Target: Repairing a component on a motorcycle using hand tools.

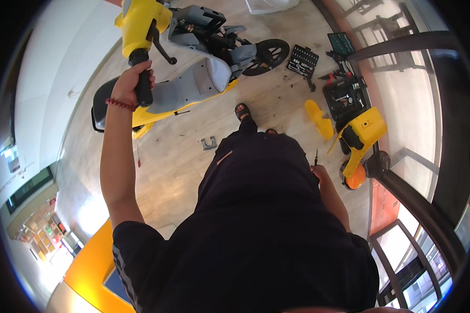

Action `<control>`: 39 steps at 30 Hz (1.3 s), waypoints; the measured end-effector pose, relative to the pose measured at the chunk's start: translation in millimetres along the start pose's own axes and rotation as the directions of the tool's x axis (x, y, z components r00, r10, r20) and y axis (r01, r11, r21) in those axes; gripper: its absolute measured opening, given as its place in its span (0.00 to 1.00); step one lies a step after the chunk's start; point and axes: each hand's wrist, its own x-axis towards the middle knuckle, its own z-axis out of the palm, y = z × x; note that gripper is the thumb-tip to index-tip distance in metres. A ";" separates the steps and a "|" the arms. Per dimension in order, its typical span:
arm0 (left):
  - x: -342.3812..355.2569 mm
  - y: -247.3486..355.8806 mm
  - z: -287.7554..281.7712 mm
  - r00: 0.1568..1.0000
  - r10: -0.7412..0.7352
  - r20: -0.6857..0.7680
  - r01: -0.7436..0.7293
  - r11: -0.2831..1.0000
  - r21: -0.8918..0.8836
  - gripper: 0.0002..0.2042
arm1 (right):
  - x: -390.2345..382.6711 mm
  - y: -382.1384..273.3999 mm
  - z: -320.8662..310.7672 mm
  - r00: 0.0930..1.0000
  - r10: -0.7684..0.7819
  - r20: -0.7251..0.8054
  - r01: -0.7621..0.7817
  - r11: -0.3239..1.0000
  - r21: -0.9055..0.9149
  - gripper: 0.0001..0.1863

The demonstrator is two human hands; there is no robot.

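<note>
My left hand (129,83) is closed around the black rubber handlebar grip (144,94) of a yellow scooter, below its brake lever (162,48). The yellow handlebar cover (137,28) rises just above that hand. The scooter's grey body (193,81) and black rear wheel (266,56) stretch away to the right. Down at my right side, my right hand (324,176) is closed on a slim tool that looks like a screwdriver (316,155), its thin shaft pointing forward. The fingers on it are partly hidden by my dark clothing.
On the floor lie a grey U-shaped part (209,143), a red-handled tool (139,159) and a yellow panel (318,120). To the right are an open socket set (303,61), a black toolbox (344,99), a larger yellow cover (365,130) and an orange round lamp (355,177).
</note>
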 end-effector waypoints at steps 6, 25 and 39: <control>2.8 -3.6 -3.2 1.000 0.013 0.024 -0.014 0.998 0.054 0.07 | 34.0 -60.5 26.7 0.989 0.130 0.070 -0.147 0.922 0.359 0.05; -7.8 0.8 5.9 0.997 0.066 -0.033 -0.064 0.996 0.054 0.13 | 50.7 -164.9 30.9 0.999 -0.011 0.046 0.002 0.982 0.191 0.08; 2.8 -4.6 -14.2 0.995 0.047 0.091 -0.038 0.994 -0.099 0.14 | 11.9 1.3 -11.1 0.968 0.230 0.104 -0.252 0.910 0.329 0.07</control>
